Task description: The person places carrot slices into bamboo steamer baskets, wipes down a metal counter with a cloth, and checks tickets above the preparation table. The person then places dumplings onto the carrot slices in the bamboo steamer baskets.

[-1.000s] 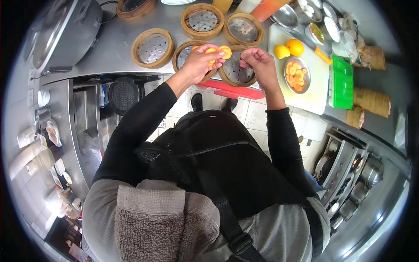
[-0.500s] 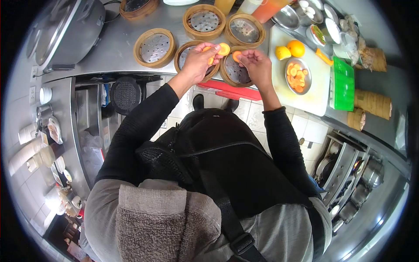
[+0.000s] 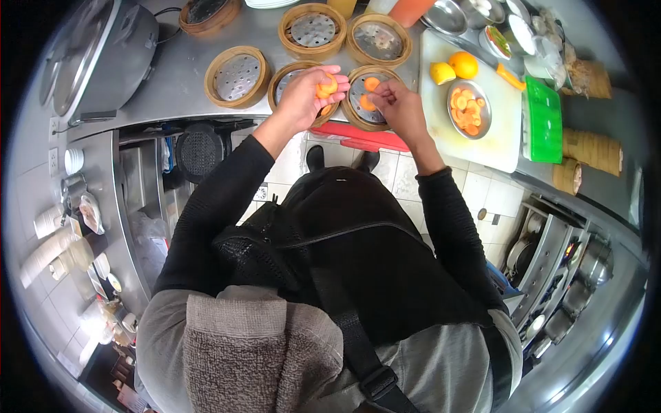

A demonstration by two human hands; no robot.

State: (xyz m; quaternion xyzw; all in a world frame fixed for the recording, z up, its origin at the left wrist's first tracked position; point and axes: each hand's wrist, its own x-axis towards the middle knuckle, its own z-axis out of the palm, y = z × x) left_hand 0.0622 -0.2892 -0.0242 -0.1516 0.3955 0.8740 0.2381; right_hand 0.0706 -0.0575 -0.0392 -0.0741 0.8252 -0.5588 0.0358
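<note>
Two carrot slices (image 3: 372, 84) show on the perforated metal disc of the near right steamer basket (image 3: 351, 115), one farther from me and the other nearer. My right hand (image 3: 379, 98) is over that basket's right side, its thumb and fingers drawn close together beside the nearer slice; I cannot tell whether they pinch it or only touch it. My left hand (image 3: 327, 85) is palm up over the neighbouring basket (image 3: 273, 103), fingers loosely spread, with more slices (image 3: 326, 87) gathered in the palm. Another bit of orange (image 3: 326, 109) shows just below that hand, but I cannot tell whether it is held or lies in the basket.

Three other baskets with holed discs stand near on the steel counter (image 3: 180, 76), one to my left and two farther off; a darker one (image 3: 208, 24) is at the far left. To my right, a metal bowl (image 3: 469, 109) of carrot slices sits on the pale cutting board (image 3: 492, 141), with a whole orange (image 3: 463, 65) and a yellow fruit (image 3: 442, 73) just beyond it. A green tray (image 3: 544, 124) is beside the board's right edge.
</note>
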